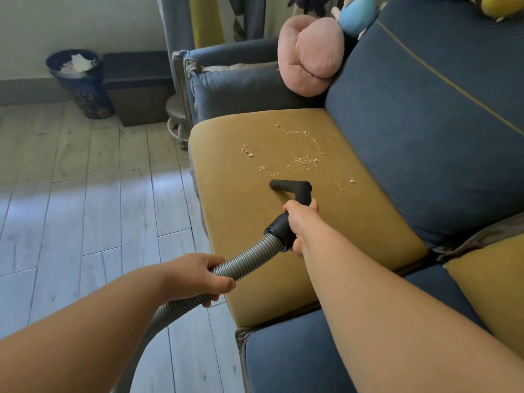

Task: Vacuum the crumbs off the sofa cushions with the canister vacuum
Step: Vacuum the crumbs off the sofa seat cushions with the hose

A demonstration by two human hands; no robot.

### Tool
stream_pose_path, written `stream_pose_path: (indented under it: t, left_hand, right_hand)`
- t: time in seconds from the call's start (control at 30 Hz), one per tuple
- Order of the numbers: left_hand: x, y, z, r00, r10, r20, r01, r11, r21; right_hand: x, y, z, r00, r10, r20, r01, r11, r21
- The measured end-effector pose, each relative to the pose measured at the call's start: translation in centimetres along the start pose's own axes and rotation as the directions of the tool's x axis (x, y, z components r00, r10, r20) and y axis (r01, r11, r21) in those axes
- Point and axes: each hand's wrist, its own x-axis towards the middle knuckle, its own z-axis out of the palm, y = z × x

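Observation:
A mustard-yellow seat cushion [249, 222] lies on the blue sofa [425, 137]. Pale crumbs [306, 161] are scattered over its far half. A black vacuum nozzle [289, 185] rests on the cushion just short of the crumbs. My right hand [297, 222] grips the black handle behind the nozzle. The grey ribbed hose [243, 259] runs down to the lower left, and my left hand [198, 277] is closed around it above the sofa's front edge. The canister is out of view.
A pink plush cushion [310, 53] and a blue plush toy [357, 12] lean at the sofa's back corner. A second yellow cushion [493, 293] sits at the right. On the wooden floor [71, 194] stand a patterned waste bin [82, 83], a dark box [139, 86] and a small round stand [177, 120].

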Motion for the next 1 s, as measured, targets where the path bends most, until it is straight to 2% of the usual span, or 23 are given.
stream_pose_path:
  t: [0.1,0.3,0.6,0.7,1.0]
  left_hand:
    - [-0.7,-0.7,-0.6,1.000,-0.005,0.000,0.005,1.000,0.000]
    - [-0.8,-0.7,-0.5,0.993,0.047,-0.104,-0.049,0.999,-0.010]
    - [2.6,2.2,1.8,0.976,0.095,-0.194,-0.060,0.982,0.180]
    - [3.6,3.4,2.5,0.972,0.115,-0.206,-0.061,0.965,0.255]
    - [3.4,2.7,1.7,0.969,0.104,-0.224,-0.043,0.964,0.262]
  right_hand:
    - [-0.2,0.2,1.0,1.000,0.001,0.013,-0.001,1.000,-0.013]
    - [-0.4,0.6,1.4,1.000,-0.010,-0.028,0.011,0.999,0.036]
    - [1.7,0.7,-3.4,0.970,-0.001,-0.244,0.049,0.980,0.194]
    - [2.4,0.2,-4.9,0.973,0.013,-0.232,0.029,0.984,0.176]
    - [2.3,-1.6,-2.7,0.991,-0.019,-0.130,0.030,0.996,0.081]
